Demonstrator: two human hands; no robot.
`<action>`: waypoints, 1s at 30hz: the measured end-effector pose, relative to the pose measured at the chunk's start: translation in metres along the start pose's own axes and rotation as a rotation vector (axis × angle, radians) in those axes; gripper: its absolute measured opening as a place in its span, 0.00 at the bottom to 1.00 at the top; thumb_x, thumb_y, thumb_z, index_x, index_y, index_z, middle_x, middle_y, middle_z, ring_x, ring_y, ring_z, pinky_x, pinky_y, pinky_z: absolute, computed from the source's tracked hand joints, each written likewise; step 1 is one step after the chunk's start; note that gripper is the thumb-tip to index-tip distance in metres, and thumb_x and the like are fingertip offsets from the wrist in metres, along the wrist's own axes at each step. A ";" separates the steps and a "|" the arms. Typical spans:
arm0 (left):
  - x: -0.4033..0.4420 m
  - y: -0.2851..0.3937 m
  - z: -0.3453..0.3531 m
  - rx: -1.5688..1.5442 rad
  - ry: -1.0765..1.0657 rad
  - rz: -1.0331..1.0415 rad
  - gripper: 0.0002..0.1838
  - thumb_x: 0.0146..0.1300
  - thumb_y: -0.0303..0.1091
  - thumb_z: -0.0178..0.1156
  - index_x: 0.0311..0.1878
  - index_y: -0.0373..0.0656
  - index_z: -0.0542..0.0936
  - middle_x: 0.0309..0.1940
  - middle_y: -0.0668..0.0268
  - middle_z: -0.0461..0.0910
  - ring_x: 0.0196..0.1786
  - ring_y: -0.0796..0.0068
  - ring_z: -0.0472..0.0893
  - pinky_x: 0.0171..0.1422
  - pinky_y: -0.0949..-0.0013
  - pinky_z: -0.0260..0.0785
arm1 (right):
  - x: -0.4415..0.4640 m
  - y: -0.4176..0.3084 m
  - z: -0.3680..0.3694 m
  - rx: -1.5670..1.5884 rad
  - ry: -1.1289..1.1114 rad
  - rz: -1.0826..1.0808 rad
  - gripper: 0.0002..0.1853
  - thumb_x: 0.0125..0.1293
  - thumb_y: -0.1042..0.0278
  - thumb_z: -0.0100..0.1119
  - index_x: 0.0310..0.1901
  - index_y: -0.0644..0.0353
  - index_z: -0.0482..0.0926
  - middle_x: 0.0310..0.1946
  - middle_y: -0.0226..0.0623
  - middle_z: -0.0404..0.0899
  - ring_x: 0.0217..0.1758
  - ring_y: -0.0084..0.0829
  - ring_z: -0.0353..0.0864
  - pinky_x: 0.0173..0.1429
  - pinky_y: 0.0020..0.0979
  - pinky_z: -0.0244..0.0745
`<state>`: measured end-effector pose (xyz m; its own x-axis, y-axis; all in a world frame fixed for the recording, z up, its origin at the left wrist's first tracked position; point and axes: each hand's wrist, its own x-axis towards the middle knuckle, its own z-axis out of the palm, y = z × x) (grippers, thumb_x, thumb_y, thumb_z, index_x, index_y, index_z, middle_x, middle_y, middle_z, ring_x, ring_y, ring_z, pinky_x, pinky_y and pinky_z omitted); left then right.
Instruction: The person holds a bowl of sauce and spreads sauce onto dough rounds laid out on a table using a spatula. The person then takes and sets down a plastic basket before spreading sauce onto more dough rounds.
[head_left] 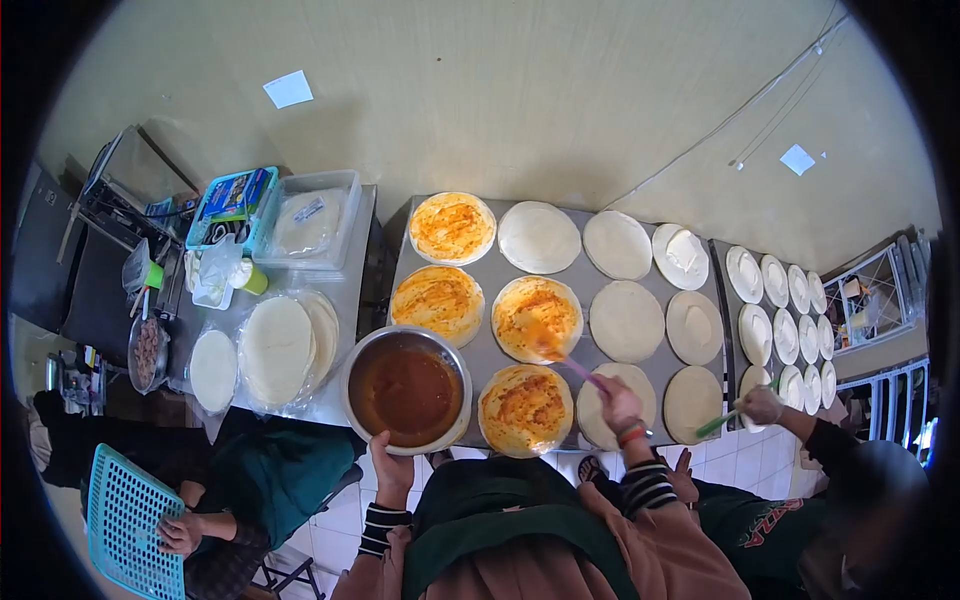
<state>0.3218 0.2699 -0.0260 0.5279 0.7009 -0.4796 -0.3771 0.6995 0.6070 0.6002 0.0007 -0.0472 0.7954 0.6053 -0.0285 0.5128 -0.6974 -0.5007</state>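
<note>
My left hand [392, 470] grips the near rim of a steel bowl [352, 385] with red-brown sauce [408, 390] inside. In my right hand [618, 400] is a purple-handled utensil [583, 374]. Its head is orange with sauce and blurred, over a round of dough [515, 305] in the middle row. Orange sauce covers much of that round. Nearer me lies another sauced round [526, 410]; two more sauced rounds [436, 300] [452, 228] are to the left. Plain rounds [627, 320] lie to the right, one partly under my right forearm.
At right, a co-worker's gloved hand [762, 406] holds a green-handled tool [715, 425] over the dough rounds. Another person at left holds a turquoise basket [135, 520]. Stacked dough rounds [278, 350], a clear tub [345, 215] and a meat bowl [147, 355] stand on the left table.
</note>
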 end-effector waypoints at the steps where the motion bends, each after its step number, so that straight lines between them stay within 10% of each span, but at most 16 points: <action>1: 0.000 0.001 0.003 -0.008 -0.014 -0.011 0.26 0.53 0.40 0.49 0.57 0.45 0.62 0.55 0.65 0.65 0.59 0.67 0.63 0.64 0.61 0.52 | 0.005 -0.007 0.011 -0.004 -0.036 -0.011 0.14 0.53 0.70 0.50 0.44 0.49 0.75 0.33 0.40 0.75 0.36 0.44 0.75 0.40 0.39 0.71; 8: -0.001 0.008 0.013 0.039 -0.004 0.009 0.27 0.52 0.42 0.49 0.56 0.45 0.62 0.55 0.64 0.66 0.58 0.66 0.65 0.63 0.62 0.54 | -0.026 0.075 0.016 -0.010 0.044 0.173 0.15 0.54 0.70 0.51 0.45 0.46 0.74 0.31 0.39 0.73 0.34 0.43 0.75 0.37 0.39 0.71; 30: -0.002 -0.002 0.020 0.002 -0.023 -0.068 0.26 0.54 0.40 0.47 0.58 0.45 0.60 0.56 0.64 0.64 0.60 0.66 0.63 0.65 0.60 0.52 | 0.081 -0.003 0.040 0.233 0.184 0.089 0.09 0.55 0.73 0.52 0.39 0.58 0.72 0.33 0.39 0.75 0.30 0.36 0.75 0.31 0.35 0.71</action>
<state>0.3366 0.2644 -0.0139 0.5693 0.6486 -0.5052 -0.3383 0.7448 0.5751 0.6501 0.0674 -0.0830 0.8902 0.4509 0.0654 0.3672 -0.6250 -0.6889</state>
